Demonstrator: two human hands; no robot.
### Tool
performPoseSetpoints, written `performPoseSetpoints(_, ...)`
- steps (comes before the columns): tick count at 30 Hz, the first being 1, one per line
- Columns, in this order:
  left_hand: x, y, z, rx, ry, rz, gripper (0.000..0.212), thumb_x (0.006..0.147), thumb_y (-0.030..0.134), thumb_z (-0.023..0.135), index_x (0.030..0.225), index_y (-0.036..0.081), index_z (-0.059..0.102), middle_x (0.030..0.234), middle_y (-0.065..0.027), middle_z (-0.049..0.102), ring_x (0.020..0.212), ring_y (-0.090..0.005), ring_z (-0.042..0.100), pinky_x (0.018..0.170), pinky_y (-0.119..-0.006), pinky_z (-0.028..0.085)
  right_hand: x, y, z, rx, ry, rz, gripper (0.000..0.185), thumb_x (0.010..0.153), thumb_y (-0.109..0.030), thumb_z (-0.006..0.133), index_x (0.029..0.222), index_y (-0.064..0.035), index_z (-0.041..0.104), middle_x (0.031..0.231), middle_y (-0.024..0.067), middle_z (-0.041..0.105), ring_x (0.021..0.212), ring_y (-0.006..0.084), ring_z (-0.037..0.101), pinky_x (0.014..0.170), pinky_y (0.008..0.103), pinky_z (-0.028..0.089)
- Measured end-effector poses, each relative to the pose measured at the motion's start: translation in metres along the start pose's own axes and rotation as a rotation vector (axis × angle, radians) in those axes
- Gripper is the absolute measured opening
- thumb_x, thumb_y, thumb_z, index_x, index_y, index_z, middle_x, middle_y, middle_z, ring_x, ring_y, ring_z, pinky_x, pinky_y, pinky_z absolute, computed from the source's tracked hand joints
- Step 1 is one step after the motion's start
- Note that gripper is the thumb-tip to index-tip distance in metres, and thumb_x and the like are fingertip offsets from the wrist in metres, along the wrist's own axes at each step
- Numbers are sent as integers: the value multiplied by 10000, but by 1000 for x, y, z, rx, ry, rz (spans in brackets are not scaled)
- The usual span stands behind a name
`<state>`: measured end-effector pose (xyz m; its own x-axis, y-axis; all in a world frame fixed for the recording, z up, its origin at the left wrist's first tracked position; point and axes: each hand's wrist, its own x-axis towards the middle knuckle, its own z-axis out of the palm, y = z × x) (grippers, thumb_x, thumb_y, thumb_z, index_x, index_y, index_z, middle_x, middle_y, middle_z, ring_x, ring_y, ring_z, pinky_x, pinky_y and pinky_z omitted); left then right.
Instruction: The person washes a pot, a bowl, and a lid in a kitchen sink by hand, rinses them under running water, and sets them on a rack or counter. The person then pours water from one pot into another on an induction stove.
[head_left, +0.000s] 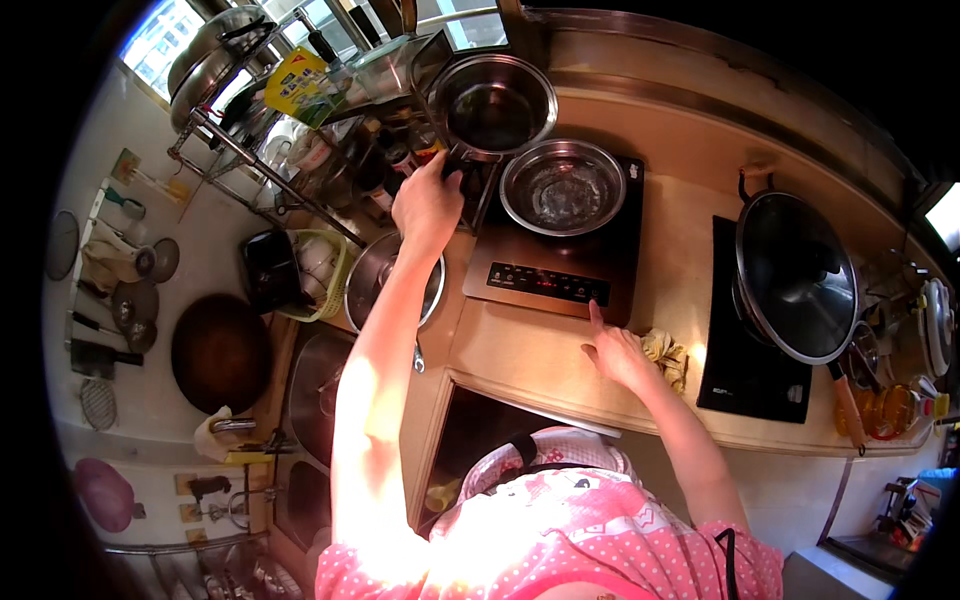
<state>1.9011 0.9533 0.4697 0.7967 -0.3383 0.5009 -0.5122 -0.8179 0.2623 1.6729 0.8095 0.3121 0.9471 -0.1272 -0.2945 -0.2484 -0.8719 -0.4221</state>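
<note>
My right hand (619, 352) stretches its index finger to the lower right corner of the induction cooker's control panel (547, 284), where red digits glow. A stainless steel basin (562, 187) with a little liquid or wet residue stands on the cooker (480, 270). Further left, my left hand (429, 199) is curled beside the sauce bottles (401, 159), close to the near rim of a second steel basin (493, 105). Its fingertips are partly hidden, so I cannot tell whether it grips anything. A crumpled yellowish cloth (667, 358) lies beside my right wrist.
A lidded wok (796, 274) sits on a black cooktop (750, 390) at right, near oil bottles (896, 409). On the left are a glass lid (360, 289), a green basket (335, 281), a metal rack (262, 176) and a sink (311, 390).
</note>
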Motion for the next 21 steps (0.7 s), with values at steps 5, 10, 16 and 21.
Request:
performPoseSetpoints(5, -79, -49, -20, -877, -159, -343, 360, 791, 116, 611, 1132, 11, 569, 656, 22, 532, 577, -45, 466, 522, -196, 365, 15, -2, 6, 3, 13, 35, 779, 817, -238, 553, 1357, 71, 84, 825, 261, 611, 807, 386, 606, 755, 466, 477)
performPoseSetpoints(10, -166, -64, -74, -1022, -225, -608, 370, 812, 62, 594, 1167, -20, 532, 703, 44, 511, 568, -17, 414, 489, -165, 329, 19, 1, 4, -22, 26, 44, 777, 820, -246, 540, 1356, 76, 79, 854, 264, 610, 827, 397, 600, 768, 457, 478)
performPoseSetpoints(16, -245, -99, -114, -905, -61, -799, 350, 802, 13, 592, 1149, -15, 550, 700, 37, 501, 550, -28, 411, 480, -171, 331, 29, -4, 1, -38, -87, 112, 760, 842, -291, 524, 1355, 76, 100, 843, 267, 612, 819, 380, 610, 780, 439, 483)
performPoseSetpoints(21, -273, -117, -131, -852, 34, -864, 358, 799, 16, 601, 1153, -12, 550, 707, 35, 506, 548, -26, 402, 470, -174, 336, 33, -10, 2, -13, -76, 133, 746, 848, -293, 514, 1362, 58, 102, 845, 257, 615, 811, 381, 609, 786, 442, 479)
